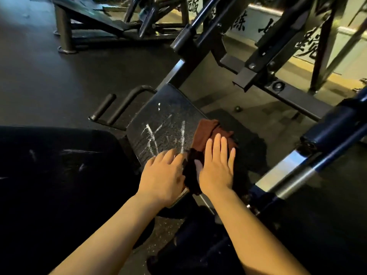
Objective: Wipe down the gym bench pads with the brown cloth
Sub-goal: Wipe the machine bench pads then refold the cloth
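A dark seat pad (168, 116) in the middle of the view carries white streaks and specks. The brown cloth (206, 133) lies bunched along the pad's right edge. My right hand (217, 167) presses flat on the cloth, fingers straight and spread. My left hand (164, 175) rests on the pad's near corner just left of the cloth, fingertips touching the cloth's dark fold. A second, larger dark pad (59, 159) lies to the left, with faint white marks.
Two black foam-grip handles (111, 108) stick out left of the seat pad. A machine frame with steel beams (278, 84) rises behind and a chromed rail (294, 171) runs along the right. Another bench (89, 18) stands at the back left. The floor is dark rubber.
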`<state>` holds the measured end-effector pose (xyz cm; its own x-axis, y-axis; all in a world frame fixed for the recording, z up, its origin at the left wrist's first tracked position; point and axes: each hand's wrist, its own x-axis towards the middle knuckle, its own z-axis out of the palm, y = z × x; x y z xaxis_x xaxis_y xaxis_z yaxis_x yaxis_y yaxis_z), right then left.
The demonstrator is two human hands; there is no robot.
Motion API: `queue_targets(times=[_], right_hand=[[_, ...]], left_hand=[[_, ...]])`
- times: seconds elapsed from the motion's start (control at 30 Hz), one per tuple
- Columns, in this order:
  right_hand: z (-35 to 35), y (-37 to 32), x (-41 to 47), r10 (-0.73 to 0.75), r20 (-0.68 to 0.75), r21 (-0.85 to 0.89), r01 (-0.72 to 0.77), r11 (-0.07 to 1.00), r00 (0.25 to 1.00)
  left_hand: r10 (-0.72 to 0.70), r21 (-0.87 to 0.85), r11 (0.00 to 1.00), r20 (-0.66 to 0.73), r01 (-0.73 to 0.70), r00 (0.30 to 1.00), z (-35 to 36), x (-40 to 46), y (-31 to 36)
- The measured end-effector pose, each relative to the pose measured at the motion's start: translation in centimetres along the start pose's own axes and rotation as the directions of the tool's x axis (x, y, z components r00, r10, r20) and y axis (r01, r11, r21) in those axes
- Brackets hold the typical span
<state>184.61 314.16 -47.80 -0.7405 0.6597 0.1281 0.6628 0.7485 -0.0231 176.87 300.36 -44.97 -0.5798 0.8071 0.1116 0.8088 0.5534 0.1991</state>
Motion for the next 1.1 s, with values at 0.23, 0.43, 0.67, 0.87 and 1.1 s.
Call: queue_targets(times=[0.23,0.43,0.67,0.87,1.1], right_hand=[[1.9,1.0,2.6,-0.031,-0.155,-0.145,0.008,0.989,0.987],[0.7,0.7,4.3,0.006,-0.092,-0.251,-0.029,0.967,0.996],[-4.3,0.4,6.5,0.099,0.221,-0.241,-0.044,0.969,0.970],[-2.8,0.5,4.5,0.183,0.192,-0.192,-0.146,0.971,0.964],[-2.7,0.8,8.5,-0.061,0.155,-0.338,0.111,0.935,0.986]], left_hand=[[-0.070,-0.182,0.982,-0.092,0.052,0.993,4.8,1.1,-1.4],[-0.064,-0.415,0.908,-0.027,0.047,0.998,7.6,1.1,-1.7],[-0.084,-0.501,0.865,-0.135,0.005,0.987,9.3,0.7,-1.0],[-0.178,-0.576,0.817,-0.202,0.030,0.963,10.7,0.2,0.4],[-0.222,-0.533,0.840,-0.178,0.095,0.959,14.2,0.8,0.8]])
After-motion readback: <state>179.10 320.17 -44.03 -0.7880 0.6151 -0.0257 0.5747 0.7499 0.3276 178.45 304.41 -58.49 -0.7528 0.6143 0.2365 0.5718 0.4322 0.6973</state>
